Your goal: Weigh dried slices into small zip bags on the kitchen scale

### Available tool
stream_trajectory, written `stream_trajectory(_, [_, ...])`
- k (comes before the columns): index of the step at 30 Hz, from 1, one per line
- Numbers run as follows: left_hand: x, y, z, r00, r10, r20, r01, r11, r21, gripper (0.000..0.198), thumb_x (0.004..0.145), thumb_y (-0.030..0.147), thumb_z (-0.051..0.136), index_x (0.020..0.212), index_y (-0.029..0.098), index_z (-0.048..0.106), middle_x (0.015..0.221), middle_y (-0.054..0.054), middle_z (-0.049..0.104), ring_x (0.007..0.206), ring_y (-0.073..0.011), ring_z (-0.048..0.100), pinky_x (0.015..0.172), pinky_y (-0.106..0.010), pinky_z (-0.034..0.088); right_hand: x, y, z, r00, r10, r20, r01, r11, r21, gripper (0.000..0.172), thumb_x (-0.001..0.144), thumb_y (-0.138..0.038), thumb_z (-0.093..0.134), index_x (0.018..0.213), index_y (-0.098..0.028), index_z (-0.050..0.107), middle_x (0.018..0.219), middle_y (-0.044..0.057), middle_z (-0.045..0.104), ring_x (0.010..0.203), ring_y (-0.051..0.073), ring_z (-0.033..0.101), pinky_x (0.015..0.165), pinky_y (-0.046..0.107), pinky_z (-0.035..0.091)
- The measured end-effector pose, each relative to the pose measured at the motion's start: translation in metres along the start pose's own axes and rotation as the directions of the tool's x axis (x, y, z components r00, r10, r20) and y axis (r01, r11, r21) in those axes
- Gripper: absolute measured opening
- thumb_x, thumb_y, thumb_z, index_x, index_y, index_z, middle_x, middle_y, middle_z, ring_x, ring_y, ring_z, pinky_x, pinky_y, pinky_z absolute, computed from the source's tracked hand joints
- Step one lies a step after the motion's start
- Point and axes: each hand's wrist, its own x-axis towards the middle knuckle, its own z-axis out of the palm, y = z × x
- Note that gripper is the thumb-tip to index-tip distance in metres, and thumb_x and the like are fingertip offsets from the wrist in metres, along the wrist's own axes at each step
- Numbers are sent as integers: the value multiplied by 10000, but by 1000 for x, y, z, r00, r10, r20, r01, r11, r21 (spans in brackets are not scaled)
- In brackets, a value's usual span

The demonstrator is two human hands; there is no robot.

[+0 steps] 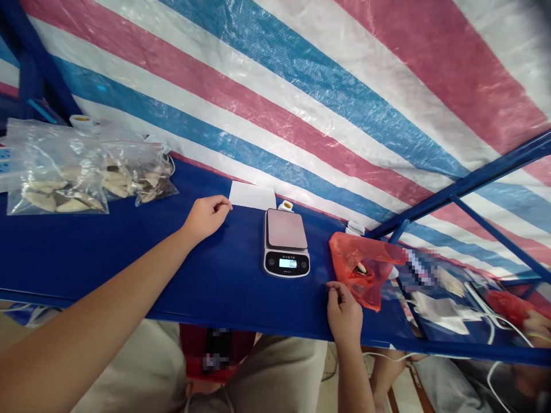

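On the blue table, a kitchen scale (287, 229) sits in front of me with its display lit, apparently showing zero, and its plate bare. My left hand (208, 218) rests left of it, fingers curled in, with nothing visible in them. Its fingertips are at the near left corner of a white sheet of paper (252, 195). To the right of the scale, my right hand (345, 312) lies by the table's front edge, fingers loosely bent and slightly apart, holding nothing. It is beside a red plastic bag (370, 252), which has a pale piece (361, 268) inside its opening.
Clear zip bags (55, 189) of pale, dried-looking slices stand at the left. A small white roll (286, 205) sits behind the scale. Blue frame bars (465, 172) and striped sheeting (258, 109) close off the back. At far right are papers, cables and another person's hand (540, 327).
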Motion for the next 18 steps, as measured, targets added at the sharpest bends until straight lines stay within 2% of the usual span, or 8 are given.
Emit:
stream_trajectory(4, [-1, -1, -2, 998, -44, -53, 45, 999, 12, 298, 769, 315, 474, 824, 186, 737, 555, 18, 569, 501, -139, 482, 567, -271, 384, 1, -1, 0, 1000, 11, -1, -11, 1000, -7, 402, 881, -448, 417, 960, -221, 738, 752, 57, 745, 657, 244, 661, 643, 315, 404])
stream_trajectory(9, [2, -3, -1, 998, -61, -22, 61, 998, 7, 289, 769, 324, 485, 827, 198, 738, 533, 28, 552, 486, -141, 488, 557, -271, 388, 0, -6, 1, 1000, 15, 3, -14, 998, -63, 420, 883, -447, 396, 972, -220, 738, 732, 62, 738, 673, 258, 660, 634, 322, 388])
stream_trajectory(12, [1, -4, 1, 998, -43, -45, 43, 999, 4, 290, 773, 332, 486, 829, 198, 737, 536, 30, 558, 492, -141, 488, 559, -270, 388, 0, -6, 0, 1000, 10, -4, -10, 1000, -11, 429, 885, -460, 397, 971, -212, 735, 749, 68, 747, 685, 255, 677, 639, 319, 411])
stream_trajectory(16, [-3, -4, 5, 999, 34, -21, -34, 999, -1, 296, 803, 354, 475, 839, 197, 724, 560, 30, 575, 515, -141, 502, 583, -270, 406, 0, 2, 1, 998, 19, -57, -17, 999, 47, 440, 875, -511, 425, 960, -212, 737, 772, 77, 763, 682, 268, 700, 624, 323, 445])
stream_trajectory(18, [0, -3, 2, 997, 53, -59, -52, 999, 13, 293, 830, 356, 467, 890, 197, 705, 605, 28, 584, 544, -142, 519, 614, -271, 429, 1, 7, 2, 998, 4, -56, -1, 999, 52, 444, 870, -537, 442, 949, -218, 741, 769, 80, 766, 657, 276, 703, 596, 327, 452])
